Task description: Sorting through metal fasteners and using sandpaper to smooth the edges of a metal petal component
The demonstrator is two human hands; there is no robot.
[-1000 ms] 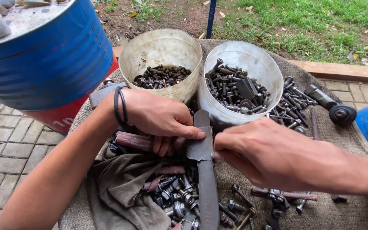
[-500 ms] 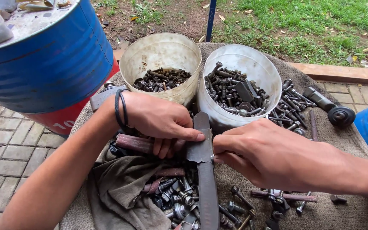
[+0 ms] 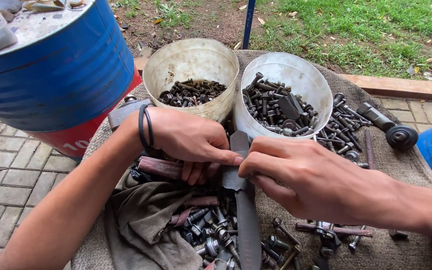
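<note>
Two tubs stand at the far edge of the cloth-covered table: the cream tub (image 3: pixel 191 75) on the left is roughly a third full of dark bolts, and the white tub (image 3: pixel 283 95) beside it holds a deeper heap of bolts and nuts. That much looks sorted. A good deal is left: loose bolts (image 3: pixel 213 230) lie in a pile on the grey rag (image 3: pixel 141 225) near the table's front edge, more bolts (image 3: pixel 343 132) are scattered just right of the white tub, and a few lie singly near the right forearm.

Both hands meet at the middle of the table over a long flat metal bar (image 3: pixel 243 200), which lies pointing from the tubs toward the front edge. The left hand (image 3: pixel 186 140), a black band on its wrist, is curled with its fingertips pressed on the bar's upper part; a reddish rod (image 3: pixel 161 167) lies under its palm. The right hand (image 3: pixel 296 177) is closed in a pinch at the bar's right edge, touching the left fingertips; I cannot tell what small piece, if any, it pinches. Judging by the piles, the sorting seems partway through, with the loose heap far from cleared.

A blue drum (image 3: pixel 51 70) stands to the left.
</note>
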